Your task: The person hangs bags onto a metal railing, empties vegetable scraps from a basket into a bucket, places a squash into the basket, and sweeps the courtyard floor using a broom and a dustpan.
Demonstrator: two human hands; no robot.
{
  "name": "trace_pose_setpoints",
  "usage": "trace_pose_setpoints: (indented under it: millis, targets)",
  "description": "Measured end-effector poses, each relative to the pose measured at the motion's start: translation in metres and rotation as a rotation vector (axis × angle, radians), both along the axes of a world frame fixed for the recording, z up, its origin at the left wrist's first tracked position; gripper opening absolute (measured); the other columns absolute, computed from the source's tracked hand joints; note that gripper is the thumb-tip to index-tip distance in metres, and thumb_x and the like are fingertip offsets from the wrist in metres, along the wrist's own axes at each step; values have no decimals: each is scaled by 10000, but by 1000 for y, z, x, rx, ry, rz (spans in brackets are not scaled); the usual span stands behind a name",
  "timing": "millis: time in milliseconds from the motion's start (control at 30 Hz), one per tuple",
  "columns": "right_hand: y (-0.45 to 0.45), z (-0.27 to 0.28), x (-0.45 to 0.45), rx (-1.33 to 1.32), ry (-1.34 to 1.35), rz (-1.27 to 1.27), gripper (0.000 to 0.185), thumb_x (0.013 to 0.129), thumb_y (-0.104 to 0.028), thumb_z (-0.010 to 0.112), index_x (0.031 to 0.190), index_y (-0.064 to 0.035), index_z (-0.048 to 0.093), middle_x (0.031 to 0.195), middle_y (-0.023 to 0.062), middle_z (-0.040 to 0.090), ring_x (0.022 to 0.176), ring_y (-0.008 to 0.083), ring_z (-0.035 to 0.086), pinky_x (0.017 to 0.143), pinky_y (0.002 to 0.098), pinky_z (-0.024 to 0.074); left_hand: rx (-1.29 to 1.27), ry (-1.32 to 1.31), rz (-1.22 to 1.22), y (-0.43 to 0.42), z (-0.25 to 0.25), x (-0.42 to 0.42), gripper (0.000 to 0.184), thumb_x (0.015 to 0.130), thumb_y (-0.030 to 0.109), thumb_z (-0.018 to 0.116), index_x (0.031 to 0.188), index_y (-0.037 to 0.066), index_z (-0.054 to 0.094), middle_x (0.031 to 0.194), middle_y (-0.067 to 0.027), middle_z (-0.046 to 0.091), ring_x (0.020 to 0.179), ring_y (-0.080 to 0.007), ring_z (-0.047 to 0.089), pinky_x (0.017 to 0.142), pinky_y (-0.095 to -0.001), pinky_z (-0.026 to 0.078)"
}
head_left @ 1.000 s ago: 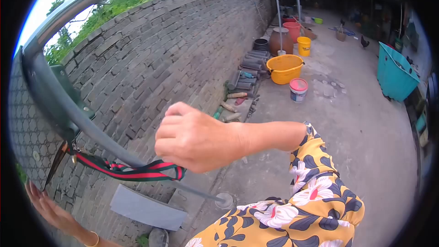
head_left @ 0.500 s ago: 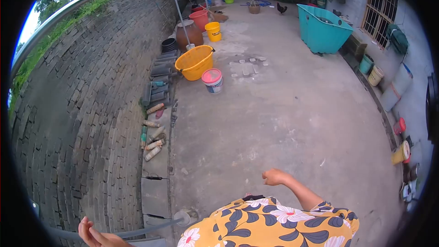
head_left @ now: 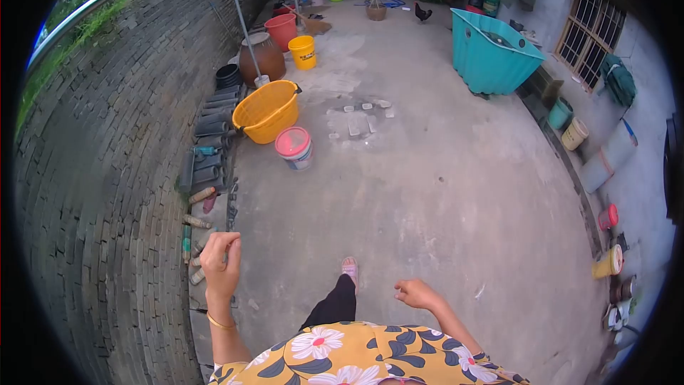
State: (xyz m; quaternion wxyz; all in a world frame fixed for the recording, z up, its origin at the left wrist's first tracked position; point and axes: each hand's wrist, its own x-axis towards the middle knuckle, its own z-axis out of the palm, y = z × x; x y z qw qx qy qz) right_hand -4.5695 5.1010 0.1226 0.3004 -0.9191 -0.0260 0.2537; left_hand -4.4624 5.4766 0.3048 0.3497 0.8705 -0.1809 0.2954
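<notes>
My left hand (head_left: 221, 265), with a gold bangle at the wrist, is raised at the lower left with its fingers curled; what they hold, if anything, is hidden. Loosely curled, my right hand (head_left: 417, 293) hangs over the concrete at the lower middle, and I cannot make out anything in it. Between the two hands a foot in a pink sandal (head_left: 350, 269) steps forward below a black trouser leg (head_left: 337, 304). My yellow floral top (head_left: 370, 353) fills the bottom edge. Neither hand touches anything visible.
Ahead on the left stand a yellow tub (head_left: 266, 115), a pink-lidded bucket (head_left: 295, 148) and a brown jar (head_left: 262, 59). Roof tiles (head_left: 212, 125) and bottles line the brick wall (head_left: 107, 192). A teal tub (head_left: 491, 57) and smaller buckets stand along the right; a chicken (head_left: 422, 12) is behind.
My right hand has come away from the metal bar and strap, which are out of view. The view has turned right and moved forward. My left hand has risen, and a foot now shows.
</notes>
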Motion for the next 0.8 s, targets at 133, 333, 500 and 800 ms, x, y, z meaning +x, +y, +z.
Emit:
trace_pose_setpoints:
  millis: [133,333,500,800]
  targets:
    - [-62,-31,87,-190,39,-95,335,775,-242,573,1033,-29,569,916,158,622,869,303,587,769,369,454,-20,141,-48,-47,-20,136,68,751,-21,561,810,12,568,696,-87,547,588,-189,529,536,-272,424]
    - [-132,0,190,30,-55,-508,312,742,-225,604,982,-26,601,867,172,627,806,286,609,734,340,470,89,282,-339,-157,-19,308,78,736,29,587,814,28,577,698,-98,559,626,-247,558,552,-319,444]
    - [-191,-22,279,-28,170,-568,300,731,-232,614,946,-23,606,896,181,621,863,318,594,772,357,460,183,291,-534,-254,-38,454,98,750,73,580,840,35,579,705,-102,558,647,-261,565,580,-350,452]
    - [-373,-11,636,-206,111,-415,313,739,-217,605,993,-35,591,979,182,600,938,317,565,807,382,450,300,647,-438,-388,-57,711,219,775,137,548,960,27,588,871,-142,591,790,-295,576,713,-366,456]
